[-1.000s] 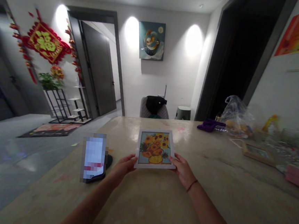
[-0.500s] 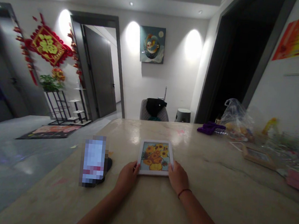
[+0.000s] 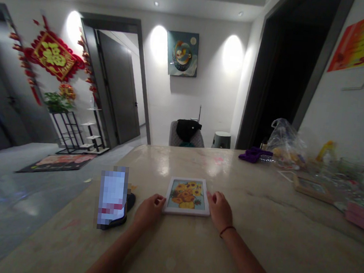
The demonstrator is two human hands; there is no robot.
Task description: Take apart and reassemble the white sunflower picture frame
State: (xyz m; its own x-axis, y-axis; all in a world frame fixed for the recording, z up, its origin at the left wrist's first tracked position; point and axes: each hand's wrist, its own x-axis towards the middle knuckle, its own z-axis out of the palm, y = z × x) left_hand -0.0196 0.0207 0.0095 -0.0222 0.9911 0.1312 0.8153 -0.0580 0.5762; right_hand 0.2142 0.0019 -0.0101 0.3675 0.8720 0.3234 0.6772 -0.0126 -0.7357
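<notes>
A white picture frame [image 3: 186,214] with a sunflower picture inside lies face up on the table in front of me. At its left edge is my left hand [image 3: 149,211], with curled fingers pressed against the border. My right hand [image 3: 221,211], a thin red cord round its wrist, holds the opposite edge with its fingers bent in. The undersides of the fingers are hidden on both hands. To the left of my left hand a phone [image 3: 113,196] with a lit, blurred screen leans on a dark stand [image 3: 130,202].
Along the table's [image 3: 255,245] right side are a purple cloth [image 3: 254,155], a clear plastic bag [image 3: 286,145], a wooden frame [image 3: 313,189] and a pink item [image 3: 361,217]. Beyond the far edge stands a chair [image 3: 173,135] with dark clothing on it.
The picture frame has come down and slightly towards me, now flat on the table. My thumbs have drawn back from its front face to the edges. The view has shifted a little.
</notes>
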